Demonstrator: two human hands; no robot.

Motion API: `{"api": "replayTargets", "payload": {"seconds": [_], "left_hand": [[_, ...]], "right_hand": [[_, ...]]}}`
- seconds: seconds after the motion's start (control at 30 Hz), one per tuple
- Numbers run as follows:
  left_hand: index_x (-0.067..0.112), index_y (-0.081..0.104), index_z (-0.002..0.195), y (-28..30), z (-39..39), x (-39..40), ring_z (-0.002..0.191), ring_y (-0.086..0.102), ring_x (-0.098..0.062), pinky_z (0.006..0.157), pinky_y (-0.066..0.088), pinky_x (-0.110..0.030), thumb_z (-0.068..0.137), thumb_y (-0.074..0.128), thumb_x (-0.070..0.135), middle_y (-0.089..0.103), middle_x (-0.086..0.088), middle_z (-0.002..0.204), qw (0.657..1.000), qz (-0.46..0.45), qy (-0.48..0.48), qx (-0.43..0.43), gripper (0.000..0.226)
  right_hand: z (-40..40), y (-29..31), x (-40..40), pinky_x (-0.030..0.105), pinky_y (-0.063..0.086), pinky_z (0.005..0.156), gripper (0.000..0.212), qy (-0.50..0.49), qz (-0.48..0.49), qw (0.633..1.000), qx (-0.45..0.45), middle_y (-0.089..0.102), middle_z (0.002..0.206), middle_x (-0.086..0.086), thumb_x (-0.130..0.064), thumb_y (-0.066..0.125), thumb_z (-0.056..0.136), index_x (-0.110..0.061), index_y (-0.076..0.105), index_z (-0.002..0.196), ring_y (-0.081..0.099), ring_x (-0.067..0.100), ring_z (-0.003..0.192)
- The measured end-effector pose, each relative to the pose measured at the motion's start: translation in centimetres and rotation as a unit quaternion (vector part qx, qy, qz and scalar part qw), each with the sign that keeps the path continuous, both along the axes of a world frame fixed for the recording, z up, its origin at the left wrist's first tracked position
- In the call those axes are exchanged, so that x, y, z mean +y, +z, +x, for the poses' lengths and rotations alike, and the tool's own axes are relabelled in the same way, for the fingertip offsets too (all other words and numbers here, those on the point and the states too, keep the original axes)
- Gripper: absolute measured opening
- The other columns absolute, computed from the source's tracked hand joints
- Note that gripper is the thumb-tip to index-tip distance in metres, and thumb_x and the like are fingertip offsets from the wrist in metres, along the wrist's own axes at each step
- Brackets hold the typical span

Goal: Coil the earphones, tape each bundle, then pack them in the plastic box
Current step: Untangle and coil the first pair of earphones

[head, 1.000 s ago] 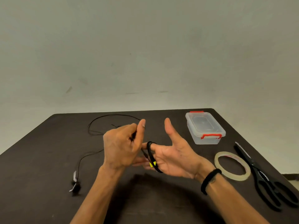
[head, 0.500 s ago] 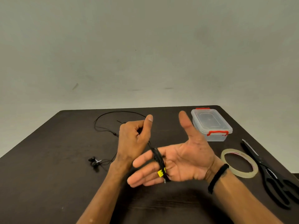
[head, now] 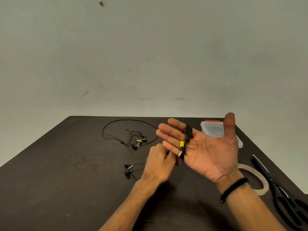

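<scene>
The right hand (head: 205,147) is raised palm-up with its fingers straight and spread slightly, thumb pointing upward, and a black earphone cable (head: 186,142) is wound in several turns around the base of those fingers; a small yellow tag (head: 182,144) sits on the coil and the metal plug end hangs at its lower edge. The left hand (head: 160,161) sits just below and to the left of the right fingers, knuckles toward the camera and fingers curled inward, seemingly pinching the loose end of the cable, though the grip itself is hidden behind the knuckles. That cable's earbuds (head: 128,169) lie on the dark table (head: 58,180) just left of the left wrist. A second, uncoiled pair of earphones (head: 133,137) lies further out, beyond and left of the left hand. The plastic box (head: 215,130) is largely hidden behind the right palm and thumb, only its clear lid and a red clip showing. The tape roll (head: 260,182) is partly covered by the right wrist, which wears a black band (head: 233,189). Black scissors (head: 283,195) lie to the right of that forearm, cut off by the frame edge
</scene>
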State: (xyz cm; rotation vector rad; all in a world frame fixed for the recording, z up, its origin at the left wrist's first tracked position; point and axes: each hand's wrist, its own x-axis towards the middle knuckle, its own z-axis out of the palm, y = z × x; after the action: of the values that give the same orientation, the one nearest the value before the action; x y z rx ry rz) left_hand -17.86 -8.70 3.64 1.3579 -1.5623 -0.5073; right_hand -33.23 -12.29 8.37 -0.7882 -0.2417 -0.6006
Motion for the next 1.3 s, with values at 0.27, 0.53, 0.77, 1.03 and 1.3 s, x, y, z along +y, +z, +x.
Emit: {"api": "replayTargets", "payload": {"seconds": [0.27,0.53,0.77,1.03,1.3], "left_hand": [[0.009,0.058,0.055,-0.3,-1.0,0.3,0.045,0.054,-0.013,0.056,0.042,-0.032,0.105,0.030,0.056,0.056,0.004,0.045,0.997,-0.006,-0.012,-0.080,0.074],[0.021,0.025,0.056,1.6,-0.3,1.6,0.048,0.046,-0.023,0.046,0.037,-0.040,0.109,0.024,0.053,0.030,0.006,0.047,0.946,-0.185,0.082,-0.252,0.062],[0.027,0.035,0.061,2.5,1.4,1.3,0.044,0.035,-0.013,0.042,0.030,-0.034,0.110,0.032,0.045,0.031,0.013,0.052,0.920,-0.288,0.124,-0.235,0.053],[0.031,0.029,0.062,3.7,2.8,1.5,0.043,0.026,-0.010,0.044,0.020,-0.025,0.111,0.037,0.040,0.026,0.015,0.052,0.910,-0.354,0.135,-0.167,0.051],[0.028,0.023,0.057,3.6,3.1,1.3,0.040,0.025,-0.010,0.049,0.016,-0.020,0.110,0.041,0.042,0.020,0.014,0.046,0.933,-0.301,0.097,-0.169,0.057]], "right_hand": [[-1.1,-1.3,-1.4,0.053,0.005,0.133,0.133,-0.155,0.047,0.986,-0.023,0.024,0.169,0.031,-0.098,0.040,0.080,0.001,0.015,0.165,0.022,0.047,0.159],[-1.8,-2.4,-2.6,0.053,0.012,0.132,0.132,-0.228,0.070,0.971,0.013,0.039,0.162,0.032,-0.097,0.047,0.078,0.003,0.024,0.161,0.037,0.046,0.153],[-0.4,-3.2,-2.4,0.054,0.011,0.133,0.135,-0.170,0.036,0.980,0.095,0.036,0.162,0.035,-0.097,0.050,0.076,0.007,0.027,0.159,0.033,0.047,0.154],[1.2,-3.1,-1.3,0.051,0.001,0.134,0.139,-0.015,-0.011,0.978,0.209,0.027,0.167,0.034,-0.104,0.032,0.076,0.008,0.034,0.158,0.019,0.042,0.160],[1.3,-2.8,0.1,0.055,0.001,0.132,0.144,0.168,-0.133,0.937,0.274,0.011,0.160,0.051,-0.103,0.013,0.077,0.015,0.020,0.159,0.016,0.058,0.155]]}}
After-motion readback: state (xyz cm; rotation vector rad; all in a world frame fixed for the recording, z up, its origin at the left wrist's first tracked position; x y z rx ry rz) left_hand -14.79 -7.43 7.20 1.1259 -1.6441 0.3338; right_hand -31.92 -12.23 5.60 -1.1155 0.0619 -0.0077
